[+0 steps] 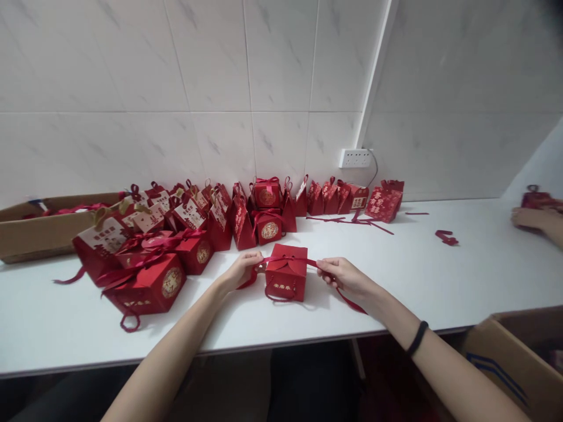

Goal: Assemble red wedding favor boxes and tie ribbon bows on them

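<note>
A red gift box [285,275] with gold lettering and a cord handle stands on the white table in front of me. A dark red ribbon [311,262] runs through the top of the box and out to both sides. My left hand [241,269] pinches one end at the box's left, and a length hangs below the fingers. At the right, my right hand [345,274] pinches the other end, its tail trailing onto the table. Between the hands the ribbon looks stretched nearly straight. Both hands are closed and apart from the box itself.
Finished-looking red boxes with bows [153,281] crowd the left. Small peaked boxes [329,196] line the wall below a power strip [355,158]. Loose ribbon [352,220] lies behind. Cardboard boxes [44,231] stand at far left and lower right. Another person's hand [523,217] holds something red.
</note>
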### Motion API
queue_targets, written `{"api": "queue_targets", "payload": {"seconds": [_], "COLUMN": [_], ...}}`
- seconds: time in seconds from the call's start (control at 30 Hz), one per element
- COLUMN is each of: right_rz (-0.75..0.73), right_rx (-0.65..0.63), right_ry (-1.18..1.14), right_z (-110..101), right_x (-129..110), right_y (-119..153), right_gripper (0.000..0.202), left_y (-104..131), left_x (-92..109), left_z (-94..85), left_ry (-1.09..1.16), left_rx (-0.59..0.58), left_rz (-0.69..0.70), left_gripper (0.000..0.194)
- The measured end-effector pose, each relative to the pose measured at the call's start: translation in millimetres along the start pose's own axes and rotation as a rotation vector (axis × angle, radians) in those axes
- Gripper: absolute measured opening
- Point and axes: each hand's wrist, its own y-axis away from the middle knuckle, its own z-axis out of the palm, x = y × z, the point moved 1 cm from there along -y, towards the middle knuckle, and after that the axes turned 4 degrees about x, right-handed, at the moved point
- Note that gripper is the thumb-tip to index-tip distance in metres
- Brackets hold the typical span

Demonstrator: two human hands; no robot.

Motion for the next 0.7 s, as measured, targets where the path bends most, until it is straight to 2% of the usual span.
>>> {"api": "queue_targets", "payload": {"seconds": [0.2, 0.3, 0.4, 0.53, 0.63, 0.7], "right_rz": [0.019, -0.027, -0.13, -0.284, -0.323, -0.328], "right_rx": [-0.029, -0.072, -0.06, -0.107, -0.208, -0.218], "right_ry": [0.025, 0.09, 0.108, 0.122, 0.198, 0.257], "right_z": [-8, -11, -10, 4, 21, 30], "right_x": [-2, -7, -19, -42, -53, -54], "right_y": [-4, 1, 11, 23, 26, 25], "right_gripper": [0.037, 0.038, 0.037, 0.035, 0.031, 0.032], "left_y": [4, 18, 35, 51, 55, 55], "left_x": [5, 5, 2, 2, 5, 9], "left_z": [-2.9, 3.2, 13.6, 27.6, 33.5, 35.0], "left_ry": [-0.033, -0.035, -0.031, -0.062, -0.112, -0.152], "left_rx": [-0.042, -0.043, -0.035, -0.068, -0.116, -0.117], "left_rz": [-0.063, -0.071, -0.076, -0.109, -0.132, -0.138], "left_gripper": [0.027, 0.03, 0.032, 0.032, 0.032, 0.031]}}
